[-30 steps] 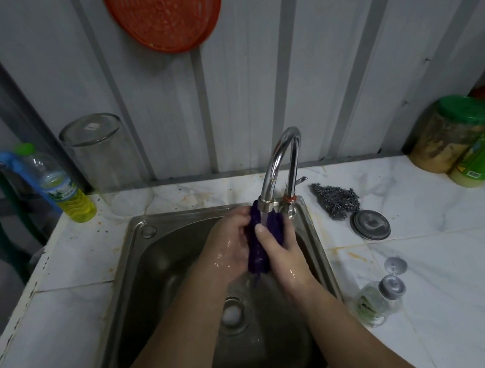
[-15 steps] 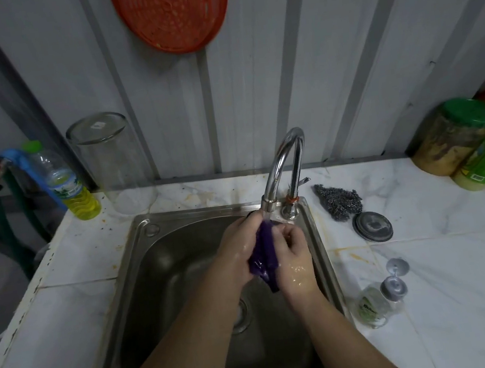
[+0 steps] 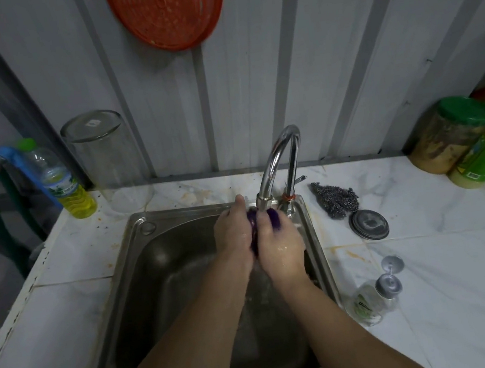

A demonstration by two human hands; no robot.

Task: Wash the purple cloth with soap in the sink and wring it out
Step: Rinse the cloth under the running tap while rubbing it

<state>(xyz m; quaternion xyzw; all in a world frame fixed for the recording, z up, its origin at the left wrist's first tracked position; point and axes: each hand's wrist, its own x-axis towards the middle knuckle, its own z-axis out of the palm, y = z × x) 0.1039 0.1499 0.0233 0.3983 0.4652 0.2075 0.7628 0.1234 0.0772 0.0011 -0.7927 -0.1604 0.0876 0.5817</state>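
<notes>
The purple cloth [image 3: 274,217] is bunched between my two hands, only small patches of it showing. My left hand [image 3: 232,232] presses it from the left and my right hand [image 3: 279,245] closes on it from the right. Both wet hands are over the steel sink [image 3: 158,258], right under the spout of the curved chrome tap [image 3: 275,160]. A small clear soap bottle [image 3: 367,303] with a silver cap lies on its side on the counter, right of the sink. Most of the cloth is hidden by my fingers.
A steel scouring pad [image 3: 335,197] and a round metal lid [image 3: 368,223] lie right of the tap. Jars with green lids [image 3: 458,134] stand at the far right. A bottle of yellow liquid [image 3: 70,189] and a tall glass jar [image 3: 110,162] stand at the back left.
My hands have rubbed the cloth and moved up closer to the tap spout; less of the cloth hangs below them than a second ago.
</notes>
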